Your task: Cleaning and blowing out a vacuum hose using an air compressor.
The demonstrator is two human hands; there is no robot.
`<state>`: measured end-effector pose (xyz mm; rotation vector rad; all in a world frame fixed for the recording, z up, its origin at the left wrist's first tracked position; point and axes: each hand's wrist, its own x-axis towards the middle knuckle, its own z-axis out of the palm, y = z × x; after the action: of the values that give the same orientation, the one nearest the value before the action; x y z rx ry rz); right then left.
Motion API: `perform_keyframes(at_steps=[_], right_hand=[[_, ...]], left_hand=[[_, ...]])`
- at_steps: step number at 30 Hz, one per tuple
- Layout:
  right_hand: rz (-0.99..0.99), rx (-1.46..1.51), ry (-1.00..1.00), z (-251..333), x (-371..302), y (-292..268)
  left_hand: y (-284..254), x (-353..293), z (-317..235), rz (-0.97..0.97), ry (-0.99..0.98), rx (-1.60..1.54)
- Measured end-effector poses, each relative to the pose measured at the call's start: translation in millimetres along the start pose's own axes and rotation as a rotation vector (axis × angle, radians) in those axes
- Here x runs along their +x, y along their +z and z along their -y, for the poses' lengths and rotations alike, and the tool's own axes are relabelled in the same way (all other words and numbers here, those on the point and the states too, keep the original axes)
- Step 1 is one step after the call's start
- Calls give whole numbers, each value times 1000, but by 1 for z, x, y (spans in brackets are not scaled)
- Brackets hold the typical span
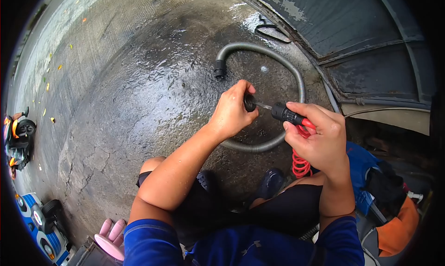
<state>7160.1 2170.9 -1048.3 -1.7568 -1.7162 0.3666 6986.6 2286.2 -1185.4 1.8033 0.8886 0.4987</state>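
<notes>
My left hand (232,110) is closed around a short black tubular fitting (250,102), its open end turned to the right. My right hand (320,134) grips a black spray nozzle (283,113) fed by a red coiled hose (301,166). A thin stream of water (263,105) runs from the nozzle toward the fitting, across a small gap. A grey corrugated hose (296,73) loops on the wet ground behind both hands. Its black end cuff (219,69) lies beyond my left hand. Whether the held fitting joins this hose is hidden behind my left hand and forearm.
A dark metal gate (371,64) with peeling paint stands at the right. Blue and orange cloth items (399,226) lie at the lower right. A blue-and-white toy vehicle (39,224) and pink objects (111,238) are at lower left. The concrete floor (153,94) is wet.
</notes>
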Motion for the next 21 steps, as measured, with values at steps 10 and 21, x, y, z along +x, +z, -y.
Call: perform_keyframes(at_steps=[10,21], right_hand=[[22,-64,35,-1,2,-1],[21,-17,89,-10,3,2]], left_hand=[[4,0,6,-75,123,154],[-2,5,47,-154,37,540]])
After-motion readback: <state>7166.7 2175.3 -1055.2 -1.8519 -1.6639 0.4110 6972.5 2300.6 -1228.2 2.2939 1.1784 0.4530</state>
